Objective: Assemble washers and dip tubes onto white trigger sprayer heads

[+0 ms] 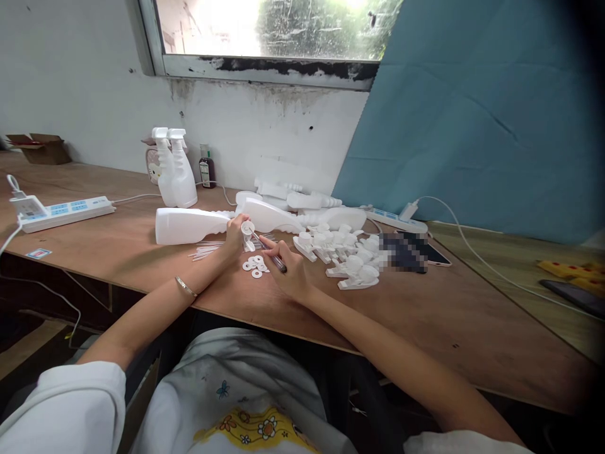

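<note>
My left hand (pixel 235 236) grips a white trigger spray head (pixel 248 228), its round collar turned up toward me. A slim dark pen-like tool (pixel 278 261) is pinched in my right hand (pixel 292 272), its thin tip at the collar. Just below lie several white ring washers (pixel 256 265) on the table. Thin white tubes (pixel 208 250) are spread beside and behind my left hand. To the right of my right hand sits a pile of white spray heads (pixel 338 246).
White bottles (pixel 193 226) lie across the table behind my hands; two assembled spray bottles (pixel 177 170) stand at back left near a small dark bottle (pixel 207 169). Power strips (pixel 66 213) with cords lie left and right. Phones (pixel 437 253) rest at the right.
</note>
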Tool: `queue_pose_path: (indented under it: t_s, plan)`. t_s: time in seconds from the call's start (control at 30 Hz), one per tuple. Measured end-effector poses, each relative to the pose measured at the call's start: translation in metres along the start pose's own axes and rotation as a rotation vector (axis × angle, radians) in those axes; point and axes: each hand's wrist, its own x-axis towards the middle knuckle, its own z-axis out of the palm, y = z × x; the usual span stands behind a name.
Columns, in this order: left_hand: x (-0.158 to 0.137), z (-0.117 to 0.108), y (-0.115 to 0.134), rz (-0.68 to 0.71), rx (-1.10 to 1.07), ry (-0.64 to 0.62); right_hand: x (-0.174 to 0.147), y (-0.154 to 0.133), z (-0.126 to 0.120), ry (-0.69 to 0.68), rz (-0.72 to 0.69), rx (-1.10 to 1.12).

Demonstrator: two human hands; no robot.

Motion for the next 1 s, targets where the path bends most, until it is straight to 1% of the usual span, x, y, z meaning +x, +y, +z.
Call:
queue_pose_path:
  t_s: [0.1,0.17,0.3,0.4,0.43,0.47,0.53,0.63,0.77,0.87,1.0]
  plan:
    - [0.001,-0.002,0.0,0.165,0.035,0.085,-0.001,0.001,0.001,0.026,0.011,-0.011]
    - [0.0,-0.004,0.0,0.257,0.075,0.117,-0.001,0.001,0.0,0.041,0.034,-0.007]
    - [-0.004,-0.006,0.001,0.367,0.172,0.152,0.002,0.001,0.0,0.063,0.109,0.072]
    - [-0.008,-0.007,0.003,0.488,0.323,0.155,0.004,0.004,0.0,0.113,0.18,0.188]
    - [-0.009,-0.007,0.003,0.509,0.348,0.145,0.004,0.006,0.001,0.136,0.199,0.233]
    - [-0.009,-0.007,0.003,0.506,0.343,0.131,0.004,0.007,0.002,0.154,0.215,0.277]
    - [-0.008,-0.008,0.003,0.449,0.265,0.099,0.003,0.009,0.003,0.179,0.234,0.346]
    - [-0.003,-0.008,0.002,0.379,0.171,0.067,0.002,0.009,0.004,0.173,0.238,0.384]
    - [0.002,-0.008,-0.001,0.326,0.099,0.043,0.0,0.007,0.004,0.158,0.193,0.345]
    - [0.003,-0.005,-0.003,0.256,0.041,0.018,0.0,0.005,0.004,0.139,0.141,0.294]
    - [0.003,-0.001,-0.003,0.191,0.007,-0.026,0.001,0.001,0.004,0.119,0.124,0.219]
